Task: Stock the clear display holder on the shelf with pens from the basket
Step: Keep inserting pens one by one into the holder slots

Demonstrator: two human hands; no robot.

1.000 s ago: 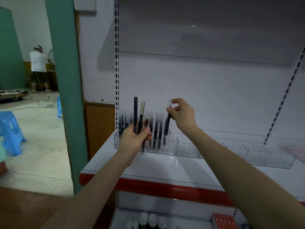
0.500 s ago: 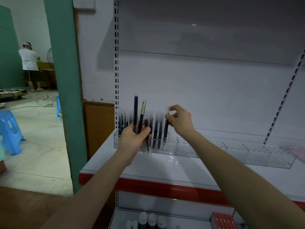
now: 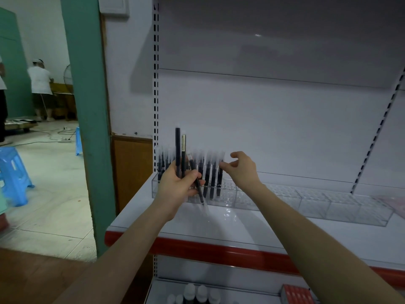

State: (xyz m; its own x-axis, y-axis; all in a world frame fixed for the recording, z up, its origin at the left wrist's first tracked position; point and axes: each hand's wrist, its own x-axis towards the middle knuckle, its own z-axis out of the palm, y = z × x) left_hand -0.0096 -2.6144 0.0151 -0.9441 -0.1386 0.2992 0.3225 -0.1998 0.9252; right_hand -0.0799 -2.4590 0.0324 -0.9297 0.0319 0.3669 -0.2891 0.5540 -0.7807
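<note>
In the head view, the clear holder lies along the back of the white shelf, running from the picture's middle out toward four o'clock. Only its left end is filled. There a row of standing pens sits upright in the slots, caps up, so that each one can be seen and pulled out on its own. The cells to the right of that row look empty, so most of the stocking seems yet to be done.

The left hand hangs in front of the filled end, at about seven o'clock from the picture's middle. It is closed round a small bunch of spare pens. Two of them stick straight up at twelve o'clock from the fist. A third, the slanted pen, points down toward five o'clock, its tip over the holder's front wall. This hand seems to act as the supply, keeping the stock close to the slots.

The right hand is at three o'clock from the row, just beside the cap of the last standing pen. Its fingers are loosely spread and hold nothing. Whether a fingertip touches that cap cannot be told. It looks ready to take the next pen from the left hand.

The basket is out of sight.
</note>
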